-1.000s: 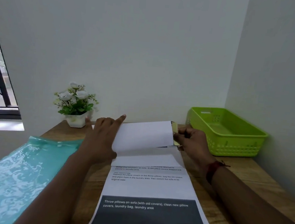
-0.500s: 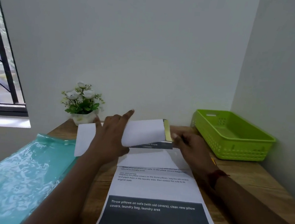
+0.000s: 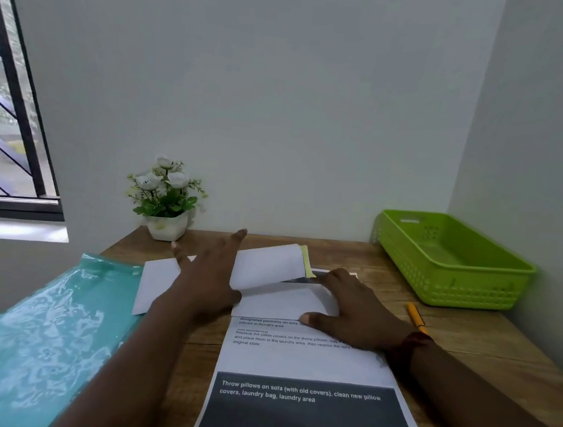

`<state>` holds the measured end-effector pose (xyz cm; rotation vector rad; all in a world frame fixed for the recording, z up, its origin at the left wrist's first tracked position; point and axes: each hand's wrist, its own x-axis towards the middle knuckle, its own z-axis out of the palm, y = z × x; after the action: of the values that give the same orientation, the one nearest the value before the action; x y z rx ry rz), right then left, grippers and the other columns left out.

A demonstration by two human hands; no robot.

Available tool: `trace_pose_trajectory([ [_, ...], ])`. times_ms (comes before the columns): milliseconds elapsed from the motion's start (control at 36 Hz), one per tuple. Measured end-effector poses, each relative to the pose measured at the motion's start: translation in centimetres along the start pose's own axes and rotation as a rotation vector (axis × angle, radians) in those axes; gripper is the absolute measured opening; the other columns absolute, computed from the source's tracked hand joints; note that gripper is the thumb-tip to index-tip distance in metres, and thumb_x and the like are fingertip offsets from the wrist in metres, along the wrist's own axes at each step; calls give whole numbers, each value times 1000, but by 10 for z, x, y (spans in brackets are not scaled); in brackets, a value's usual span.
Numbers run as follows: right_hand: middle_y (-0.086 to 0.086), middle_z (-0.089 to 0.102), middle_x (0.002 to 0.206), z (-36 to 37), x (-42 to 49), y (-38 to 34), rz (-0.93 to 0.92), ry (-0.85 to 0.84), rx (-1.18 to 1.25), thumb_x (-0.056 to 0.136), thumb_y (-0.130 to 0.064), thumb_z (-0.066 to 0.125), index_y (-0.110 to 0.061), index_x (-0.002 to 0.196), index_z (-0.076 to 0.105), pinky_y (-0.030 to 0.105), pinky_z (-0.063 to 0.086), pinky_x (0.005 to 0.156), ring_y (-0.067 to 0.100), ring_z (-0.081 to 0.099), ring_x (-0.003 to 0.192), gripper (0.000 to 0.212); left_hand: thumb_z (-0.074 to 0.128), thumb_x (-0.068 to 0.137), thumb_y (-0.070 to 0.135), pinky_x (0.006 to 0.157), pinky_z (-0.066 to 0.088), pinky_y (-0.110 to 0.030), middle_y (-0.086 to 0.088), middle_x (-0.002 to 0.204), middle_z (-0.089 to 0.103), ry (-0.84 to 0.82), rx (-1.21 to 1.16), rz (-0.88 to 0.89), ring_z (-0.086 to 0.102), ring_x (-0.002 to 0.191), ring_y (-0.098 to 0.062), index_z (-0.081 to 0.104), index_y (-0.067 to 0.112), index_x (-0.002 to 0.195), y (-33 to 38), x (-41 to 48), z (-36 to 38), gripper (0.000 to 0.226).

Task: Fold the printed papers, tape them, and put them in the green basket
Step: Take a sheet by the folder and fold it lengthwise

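The folding step is in hand, with taping seemingly next. The paper (image 3: 294, 361) is lying on the near middle of the table (image 3: 465, 348), its far part doubled back toward the person. A loose white flap (image 3: 265, 266), edged with a yellow tape strip (image 3: 305, 265), is curling up over that fold.

The left hand (image 3: 210, 275) is lying open, fingers straight and spread, against the flap's left side and over a second white sheet (image 3: 153, 280). The right hand (image 3: 356, 315) is pressing flat on the folded part, gripping nothing.

The next move probably calls for rolling the flap down flat and rubbing the strip onto the paper while the right hand is steadying the fold.

The basket (image 3: 454, 286) is sitting at the far right, well apart from the paper. No paper is showing inside it.
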<state>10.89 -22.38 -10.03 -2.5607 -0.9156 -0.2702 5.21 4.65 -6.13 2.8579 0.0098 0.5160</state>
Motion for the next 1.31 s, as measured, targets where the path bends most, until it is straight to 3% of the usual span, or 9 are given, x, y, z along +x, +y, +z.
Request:
trace_pose_trajectory([
  [139,-12,46,135,5,0,6,38,-40,-2,68,-92,36,-44,139,35,45,28,110,13,42,128,85,71,79,38,109,-9,-73,2,154,32,50,26,-7,19,146,-21,-6,34,153,-4,0,4,106],
  [361,-15,36,111,0,1,3,76,17,-20,67,-87,43,-40,134,41,43,31,104,17,44,117,82,68,81,47,106,-5,-76,-2,149,36,80,103,-64,24,143,-24,10,31,152,-10,1,2,93],
  [556,-5,48,133,-15,0,-3,212,240,0,89,-43,60,-30,127,49,47,35,103,18,48,126,41,75,73,36,107,-10,-74,-4,149,35,140,85,-142,24,142,-28,6,32,152,-12,3,3,104],
  [750,1,63,105,-33,1,-1,309,381,-4,93,-28,56,-22,94,60,37,43,82,24,58,103,8,75,71,32,107,-6,-75,-7,143,30,133,107,-140,20,140,-31,7,32,151,-17,5,5,105],
  [833,-1,66,90,-34,-1,-1,360,425,23,95,-28,54,-22,86,56,43,44,82,27,61,96,11,74,70,26,109,-8,-73,-8,140,29,146,125,-150,19,139,-31,9,32,151,-19,4,4,104],
  [1028,6,70,93,-36,1,-1,467,566,55,97,-25,49,-24,98,60,41,29,82,33,61,99,11,77,65,20,109,-9,-73,-6,137,31,106,112,-167,19,138,-29,21,35,147,-23,3,-2,101],
  [1167,8,70,93,-39,0,-2,504,623,113,97,-24,49,-22,101,62,45,32,89,34,60,100,13,77,64,18,108,-5,-76,-5,137,31,96,115,-167,18,137,-27,23,38,146,-24,3,-2,100],
  [1306,5,70,93,-41,0,-5,518,618,191,97,-25,51,-24,99,63,48,37,94,33,59,100,12,76,65,16,106,-12,-76,-5,141,27,74,111,-185,12,140,-28,18,42,146,-20,3,-1,103],
])
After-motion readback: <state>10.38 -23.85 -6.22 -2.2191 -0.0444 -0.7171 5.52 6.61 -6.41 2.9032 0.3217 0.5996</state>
